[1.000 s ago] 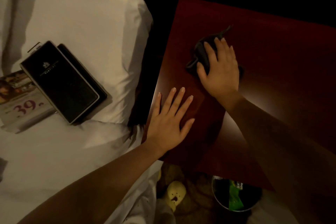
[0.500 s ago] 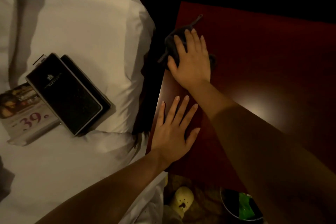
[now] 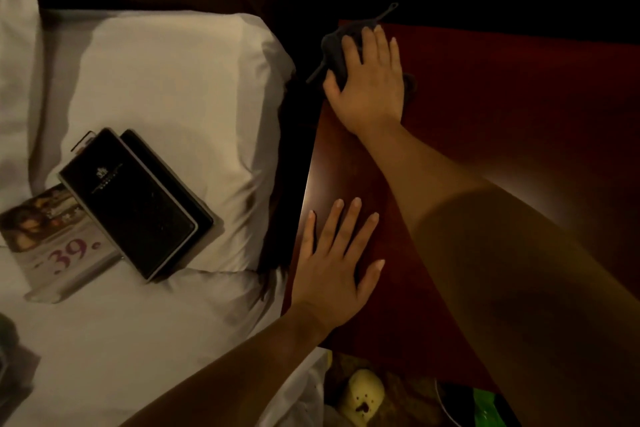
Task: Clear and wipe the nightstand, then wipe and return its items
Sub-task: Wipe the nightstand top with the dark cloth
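The dark red nightstand (image 3: 502,135) fills the right side, its top bare of items. My right hand (image 3: 369,83) presses a dark cloth (image 3: 334,50) flat onto the top's far left corner, fingers straight; most of the cloth is hidden under the palm. My left hand (image 3: 337,263) rests flat with spread fingers on the near left edge of the top. On the bed to the left lie two black folders (image 3: 138,204), stacked and overlapping, and a printed card marked "39" (image 3: 52,246) partly under them.
A white pillow (image 3: 180,107) and white sheet (image 3: 121,340) lie left of the nightstand, with a dark gap between them. Below the nightstand's front edge are a pale yellow slipper (image 3: 363,395) and a bin with green packaging (image 3: 485,407). A dark object (image 3: 10,357) sits at the left edge.
My right hand has slid the cloth from the middle of the top leftward and away, up to the far left corner. My left hand has stayed flat in place.
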`<action>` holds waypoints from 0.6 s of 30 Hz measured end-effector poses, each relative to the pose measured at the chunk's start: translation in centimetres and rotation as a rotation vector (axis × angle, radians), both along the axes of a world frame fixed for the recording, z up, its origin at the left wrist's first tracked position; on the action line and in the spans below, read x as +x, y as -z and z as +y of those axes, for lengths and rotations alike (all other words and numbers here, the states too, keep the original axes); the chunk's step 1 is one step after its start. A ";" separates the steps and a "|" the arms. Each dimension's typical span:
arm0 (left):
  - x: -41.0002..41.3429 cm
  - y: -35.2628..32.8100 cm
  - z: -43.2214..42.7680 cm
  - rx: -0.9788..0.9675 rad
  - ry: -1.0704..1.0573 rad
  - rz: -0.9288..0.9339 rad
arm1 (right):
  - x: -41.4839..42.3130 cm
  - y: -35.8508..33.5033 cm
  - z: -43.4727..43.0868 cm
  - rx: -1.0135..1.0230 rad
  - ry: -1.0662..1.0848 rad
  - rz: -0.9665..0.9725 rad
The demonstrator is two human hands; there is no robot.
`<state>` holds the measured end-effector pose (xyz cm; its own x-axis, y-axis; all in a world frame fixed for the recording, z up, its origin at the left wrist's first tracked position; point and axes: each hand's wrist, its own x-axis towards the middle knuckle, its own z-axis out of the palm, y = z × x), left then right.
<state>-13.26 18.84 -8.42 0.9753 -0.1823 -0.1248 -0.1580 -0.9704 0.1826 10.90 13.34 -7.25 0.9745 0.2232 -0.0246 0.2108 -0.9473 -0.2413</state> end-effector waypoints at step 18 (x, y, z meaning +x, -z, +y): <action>0.2 -0.5 -0.1 0.101 0.016 0.032 | -4.0 0.0 -9.4 0.031 0.200 -0.015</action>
